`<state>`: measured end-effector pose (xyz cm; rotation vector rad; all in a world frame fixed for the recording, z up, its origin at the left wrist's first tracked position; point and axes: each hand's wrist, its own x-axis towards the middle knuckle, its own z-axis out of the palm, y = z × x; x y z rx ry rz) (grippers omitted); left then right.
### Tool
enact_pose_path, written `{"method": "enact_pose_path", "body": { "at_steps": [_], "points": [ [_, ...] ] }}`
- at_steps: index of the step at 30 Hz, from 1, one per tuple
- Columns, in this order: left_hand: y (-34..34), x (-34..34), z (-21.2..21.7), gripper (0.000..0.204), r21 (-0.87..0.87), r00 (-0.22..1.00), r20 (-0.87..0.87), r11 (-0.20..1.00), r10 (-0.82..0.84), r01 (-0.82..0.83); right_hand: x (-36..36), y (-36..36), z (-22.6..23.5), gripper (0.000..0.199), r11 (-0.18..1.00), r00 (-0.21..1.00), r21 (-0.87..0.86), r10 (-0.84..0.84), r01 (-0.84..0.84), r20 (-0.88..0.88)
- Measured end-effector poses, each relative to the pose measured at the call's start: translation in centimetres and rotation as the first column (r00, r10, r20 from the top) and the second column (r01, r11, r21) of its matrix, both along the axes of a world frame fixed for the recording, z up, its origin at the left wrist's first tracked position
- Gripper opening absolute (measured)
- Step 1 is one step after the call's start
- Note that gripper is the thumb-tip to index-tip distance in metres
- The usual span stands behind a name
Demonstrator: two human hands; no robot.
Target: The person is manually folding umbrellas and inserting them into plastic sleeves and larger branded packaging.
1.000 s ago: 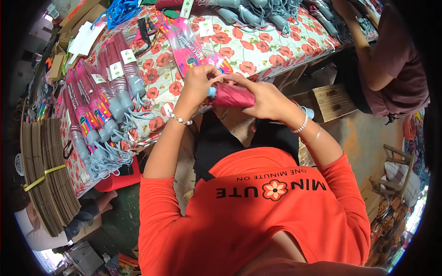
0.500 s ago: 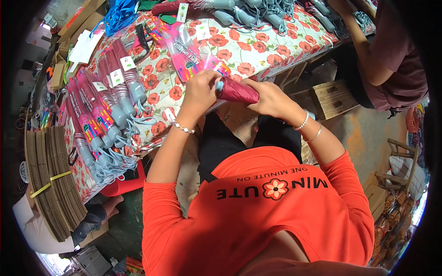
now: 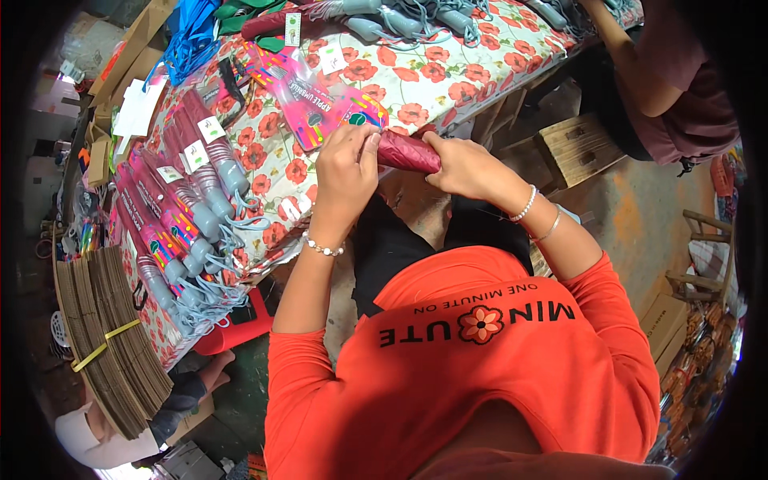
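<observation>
A folded maroon umbrella (image 3: 410, 152) lies across both my hands, just off the table's near edge. My left hand (image 3: 349, 160) is closed around its left end and covers that end. At the other end, my right hand (image 3: 468, 166) grips the rolled cloth with the thumb along the top. Just beyond my left hand, flat pink printed plastic sleeves (image 3: 320, 100) lie on the flowered tablecloth (image 3: 412, 92).
Packed maroon umbrellas (image 3: 196, 212) with grey handles and cords lie at the left, beside strapped cardboard sheets (image 3: 108, 336). More grey-handled umbrellas (image 3: 400, 20) are at the back. A co-worker's arm (image 3: 620, 48) is at the far right, near a wooden stool (image 3: 584, 152).
The umbrella's grey-blue end, visible before, is now covered by my left hand. The left fingers have wrapped round it, and the umbrella's right end sits slightly further left.
</observation>
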<state>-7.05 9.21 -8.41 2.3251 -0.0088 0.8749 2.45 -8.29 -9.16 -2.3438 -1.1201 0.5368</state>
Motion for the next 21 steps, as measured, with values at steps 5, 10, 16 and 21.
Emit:
{"method": "enact_pose_path", "body": {
  "at_steps": [5, 10, 16, 21],
  "points": [
    [0.3, -0.4, -0.3, 0.007, -0.218, 0.999, -0.001, 0.975, -0.040, 0.039, -0.4, 0.1, -0.5, 0.039, 1.000, 0.999, -0.016, 0.002, -0.001, 0.049],
    [-0.4, -0.8, 0.6, 0.009, -0.491, 0.984, -0.157, 0.859, 0.079, -0.147, -1.0, 0.5, -0.5, 0.042, 1.000, 0.998, -0.005, 0.008, -0.008, 0.065],
    [-0.1, -0.7, -1.4, 0.016, -0.633, 0.971, -0.127, 0.738, 0.202, -0.236, -1.0, 0.7, -0.1, 0.038, 0.999, 0.999, 0.033, -0.018, 0.016, 0.050],
    [-1.8, -0.8, 0.0, 0.022, -0.925, 0.973, 0.015, 0.374, 0.230, -0.074, -1.4, 0.8, 1.0, 0.042, 0.993, 0.998, 0.116, -0.031, 0.025, 0.050]
  ]
}}
